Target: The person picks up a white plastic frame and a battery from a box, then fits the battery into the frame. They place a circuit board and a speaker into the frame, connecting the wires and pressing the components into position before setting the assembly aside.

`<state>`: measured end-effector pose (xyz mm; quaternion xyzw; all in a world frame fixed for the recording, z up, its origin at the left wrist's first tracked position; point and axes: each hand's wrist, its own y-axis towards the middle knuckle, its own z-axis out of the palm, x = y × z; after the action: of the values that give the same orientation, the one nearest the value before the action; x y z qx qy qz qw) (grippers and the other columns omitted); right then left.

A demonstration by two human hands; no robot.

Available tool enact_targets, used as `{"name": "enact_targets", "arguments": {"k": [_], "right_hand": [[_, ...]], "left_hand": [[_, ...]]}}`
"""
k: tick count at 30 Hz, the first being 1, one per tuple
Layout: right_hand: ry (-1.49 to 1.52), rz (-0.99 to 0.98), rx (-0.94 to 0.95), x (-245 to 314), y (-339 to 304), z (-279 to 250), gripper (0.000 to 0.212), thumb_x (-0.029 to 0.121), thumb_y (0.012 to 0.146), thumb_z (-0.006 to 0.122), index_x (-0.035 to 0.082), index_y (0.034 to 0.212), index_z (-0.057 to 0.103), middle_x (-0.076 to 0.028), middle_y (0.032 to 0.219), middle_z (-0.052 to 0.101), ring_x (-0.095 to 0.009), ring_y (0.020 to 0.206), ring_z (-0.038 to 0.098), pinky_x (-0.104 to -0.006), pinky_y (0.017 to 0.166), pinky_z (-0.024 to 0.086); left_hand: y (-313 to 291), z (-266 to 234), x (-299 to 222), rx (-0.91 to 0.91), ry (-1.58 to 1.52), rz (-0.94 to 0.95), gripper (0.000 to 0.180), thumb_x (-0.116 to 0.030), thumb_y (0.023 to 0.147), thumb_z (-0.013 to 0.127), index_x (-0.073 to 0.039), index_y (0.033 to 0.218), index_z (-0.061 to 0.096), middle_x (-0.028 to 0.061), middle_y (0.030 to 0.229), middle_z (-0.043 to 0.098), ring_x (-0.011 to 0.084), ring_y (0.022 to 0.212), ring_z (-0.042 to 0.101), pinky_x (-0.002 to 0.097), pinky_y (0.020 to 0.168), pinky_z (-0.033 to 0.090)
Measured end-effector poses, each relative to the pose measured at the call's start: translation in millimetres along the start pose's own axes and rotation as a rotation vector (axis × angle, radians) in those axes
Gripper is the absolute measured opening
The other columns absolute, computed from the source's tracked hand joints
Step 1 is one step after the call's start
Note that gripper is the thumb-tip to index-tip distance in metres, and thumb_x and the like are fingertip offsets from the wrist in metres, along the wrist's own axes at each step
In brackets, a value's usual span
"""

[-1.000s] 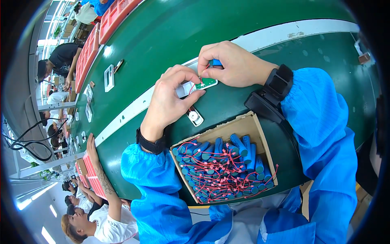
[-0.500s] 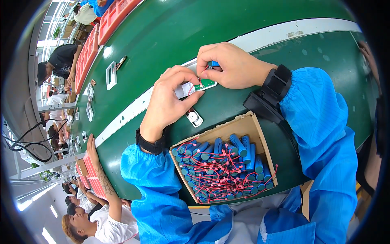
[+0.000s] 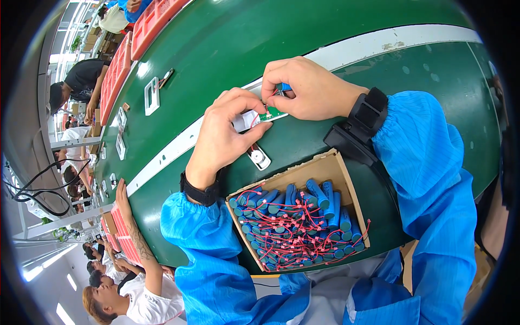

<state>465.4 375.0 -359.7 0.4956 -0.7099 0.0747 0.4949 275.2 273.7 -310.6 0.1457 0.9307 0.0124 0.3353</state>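
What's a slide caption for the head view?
Left hand and right hand work at a green circuit board, the right holding a blue cylindrical battery.

A green circuit board (image 3: 277,114) sits in a white casing (image 3: 246,120); just beside that board, a blue cylindrical battery (image 3: 286,86), partly hidden, with thin red wires (image 3: 274,92)

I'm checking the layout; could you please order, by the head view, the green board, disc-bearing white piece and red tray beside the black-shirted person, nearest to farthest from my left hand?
1. Green board: right at your left hand.
2. Disc-bearing white piece: below and right.
3. Red tray: farthest, upper left.
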Motion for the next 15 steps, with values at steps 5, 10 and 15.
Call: {"name": "enact_targets", "arguments": {"k": [5, 10, 15], "right_hand": [[0.026, -0.006, -0.013, -3.8, 0.2, 0.9, 0.003, 0.007, 0.085, 0.066, 0.004, 0.085, 0.066, -0.007, 0.086, 0.062, -0.019, 0.074, 0.059, -0.0309, 0.061, 0.047], [0.033, 0.004, -0.002, -3.8, 0.3, -1.1, 0.004, 0.007, 0.085, 0.066, 0.004, 0.085, 0.067, -0.007, 0.087, 0.063, -0.02, 0.076, 0.06, -0.0314, 0.064, 0.047], [0.063, 0.008, -0.017, -4.2, 2.2, 1.8, 0.006, 0.009, 0.083, 0.067, 0.003, 0.084, 0.069, -0.009, 0.087, 0.066, -0.025, 0.078, 0.063, -0.0349, 0.068, 0.049]], "left_hand": [[0.5, 2.2, 1.9, -0.009, -0.005, -0.001, 0.028, -0.001, 0.068, 0.081, -0.004, 0.09, 0.065, 0.0072, 0.097, 0.067, 0.0273, 0.092, 0.062, 0.0371, 0.085, 0.048], [1.1, 2.4, 2.2, -0.008, -0.004, 0.001, 0.028, -0.001, 0.068, 0.08, -0.004, 0.09, 0.064, 0.0073, 0.097, 0.067, 0.0274, 0.092, 0.062, 0.0371, 0.086, 0.048], [-1.1, 1.5, 3.5, -0.009, -0.013, -0.006, 0.028, -0.001, 0.068, 0.081, -0.004, 0.09, 0.064, 0.0072, 0.097, 0.067, 0.0275, 0.093, 0.062, 0.0374, 0.086, 0.048]]}}
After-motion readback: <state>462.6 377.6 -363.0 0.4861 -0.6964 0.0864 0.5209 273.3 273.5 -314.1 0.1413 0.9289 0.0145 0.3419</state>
